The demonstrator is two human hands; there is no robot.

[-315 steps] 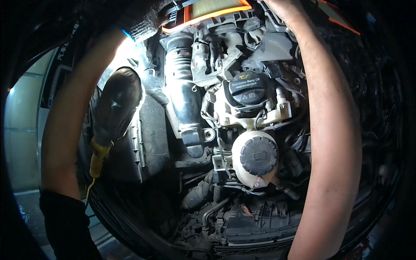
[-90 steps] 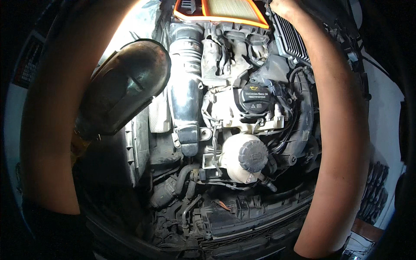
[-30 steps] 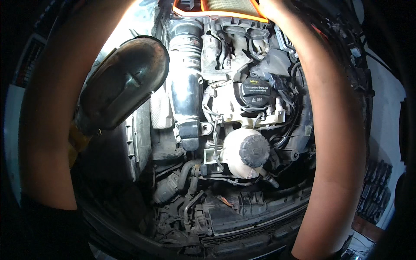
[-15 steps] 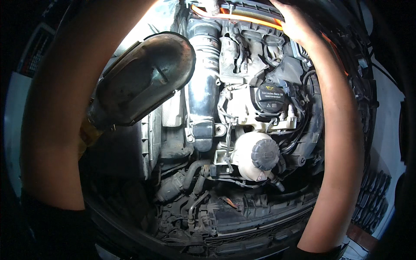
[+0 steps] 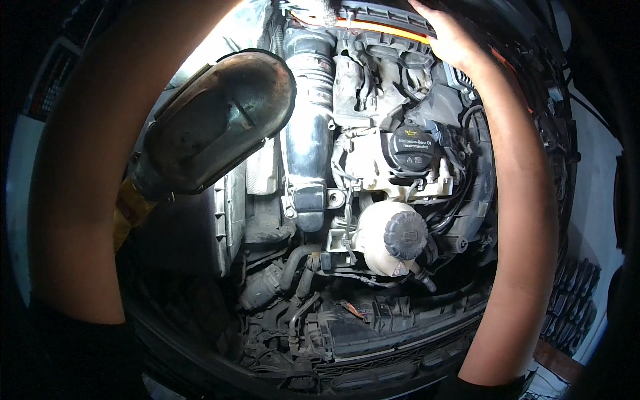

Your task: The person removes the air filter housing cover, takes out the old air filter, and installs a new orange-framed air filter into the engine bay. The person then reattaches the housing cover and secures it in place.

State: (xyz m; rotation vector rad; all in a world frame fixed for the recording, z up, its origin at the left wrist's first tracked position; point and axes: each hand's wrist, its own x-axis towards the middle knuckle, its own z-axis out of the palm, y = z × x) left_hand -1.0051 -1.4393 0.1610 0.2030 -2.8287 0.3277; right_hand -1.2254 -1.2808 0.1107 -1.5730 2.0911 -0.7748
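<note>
Both my forearms reach forward over a car's engine bay. My left forearm (image 5: pixel 80 200) runs up the left side, and its hand lies beyond the upper edge. My right hand (image 5: pixel 445 32) is at the far right, beside a dark ribbed plastic part (image 5: pixel 383 15) with an orange strip (image 5: pixel 383 29) along it. One finger stretches toward the upper edge and the thumb side meets the strip; whether the hand grips the part is hidden. A small grey fuzzy thing (image 5: pixel 325 11) hangs at the strip's left part; I cannot make out what it is.
A dark, worn metal cover (image 5: pixel 220 123) on a yellow-wrapped part (image 5: pixel 132 210) sticks up beside my left forearm. Between my arms are a black intake pipe (image 5: pixel 307 143), an oil filler cap (image 5: pixel 410 150) and a pale coolant tank (image 5: pixel 377 243). Tools (image 5: pixel 570 307) lie at right.
The view has shifted slightly, so the engine parts appear a little further left. Both forearms keep nearly the same place, and the right hand stays by the orange strip.
</note>
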